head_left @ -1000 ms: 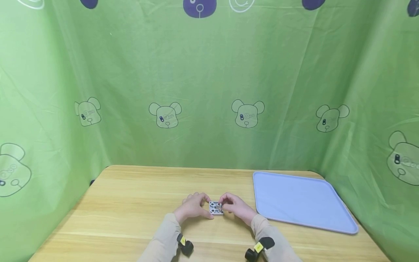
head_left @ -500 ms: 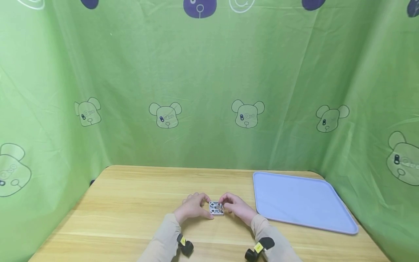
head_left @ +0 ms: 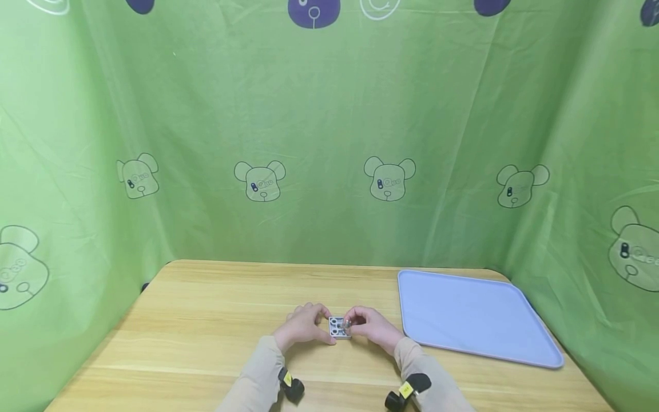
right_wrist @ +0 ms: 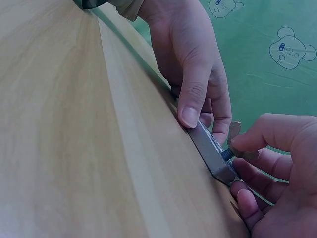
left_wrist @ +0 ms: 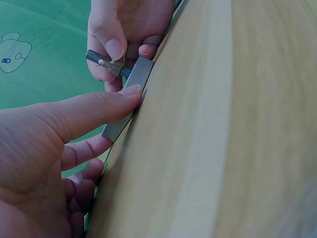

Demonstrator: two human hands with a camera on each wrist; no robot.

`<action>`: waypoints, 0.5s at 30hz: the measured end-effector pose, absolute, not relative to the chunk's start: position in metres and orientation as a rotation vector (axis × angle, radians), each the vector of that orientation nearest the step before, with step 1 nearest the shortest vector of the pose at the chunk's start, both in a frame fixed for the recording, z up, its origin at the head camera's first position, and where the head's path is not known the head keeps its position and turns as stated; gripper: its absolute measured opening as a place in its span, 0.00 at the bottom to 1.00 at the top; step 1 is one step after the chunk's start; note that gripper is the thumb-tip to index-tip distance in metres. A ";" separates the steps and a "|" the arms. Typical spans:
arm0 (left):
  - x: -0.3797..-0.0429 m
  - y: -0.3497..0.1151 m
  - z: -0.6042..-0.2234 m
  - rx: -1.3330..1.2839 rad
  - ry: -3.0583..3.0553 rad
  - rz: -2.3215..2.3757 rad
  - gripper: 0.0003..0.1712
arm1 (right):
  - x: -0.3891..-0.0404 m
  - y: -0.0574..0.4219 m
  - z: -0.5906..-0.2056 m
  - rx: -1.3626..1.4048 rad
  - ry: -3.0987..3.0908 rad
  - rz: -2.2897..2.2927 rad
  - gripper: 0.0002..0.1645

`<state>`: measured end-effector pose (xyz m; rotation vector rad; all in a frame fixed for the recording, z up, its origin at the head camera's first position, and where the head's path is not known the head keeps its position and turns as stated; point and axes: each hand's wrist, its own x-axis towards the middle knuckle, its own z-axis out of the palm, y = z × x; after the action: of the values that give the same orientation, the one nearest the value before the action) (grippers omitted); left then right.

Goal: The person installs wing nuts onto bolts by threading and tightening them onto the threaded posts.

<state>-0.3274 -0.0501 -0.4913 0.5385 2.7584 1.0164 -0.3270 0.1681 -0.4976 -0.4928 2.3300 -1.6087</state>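
A small square metal plate (head_left: 336, 328) with round holes lies on the table between the two hands. My left hand (head_left: 300, 327) grips it by its edges, thumb on the near side and fingers on the far side. From the plate's right part rises a threaded bolt (left_wrist: 95, 56), carrying a wing nut (right_wrist: 235, 131). Thumb and fingertips of my right hand (head_left: 377, 328) pinch the wing nut just above the plate. In the right wrist view a short stretch of thread shows between nut and plate. The fingers partly cover the nut.
A pale blue tray (head_left: 473, 317) lies to the right of the right hand on the wooden table (head_left: 216, 320). A green curtain (head_left: 329, 229) with bear drawings hangs behind and at both sides. Each sleeve carries a black wrist camera (head_left: 292, 389).
The right thumb and fingers have shifted slightly around the wing nut, and its wings have turned. The left hand and the plate have stayed in place.
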 end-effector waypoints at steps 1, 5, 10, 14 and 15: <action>-0.327 -0.050 -0.491 0.538 2.759 1.017 0.31 | -0.327 0.168 -0.498 -0.495 2.333 -1.607 0.15; -0.328 -0.050 -0.492 0.534 2.756 1.022 0.30 | -0.327 0.167 -0.499 -0.501 2.331 -1.614 0.14; -0.328 -0.050 -0.492 0.536 2.751 1.031 0.30 | -0.327 0.168 -0.501 -0.549 2.349 -1.636 0.13; -0.329 -0.050 -0.493 0.537 2.748 1.032 0.30 | -0.327 0.166 -0.502 -0.504 2.390 -1.620 0.13; -0.329 -0.050 -0.494 0.537 2.748 1.032 0.30 | -0.327 0.165 -0.500 -0.470 2.389 -1.618 0.14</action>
<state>-0.3292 -0.0498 -0.4937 0.5369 2.7481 1.0325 -0.3270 0.1650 -0.5003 -0.4701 2.3886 -1.6177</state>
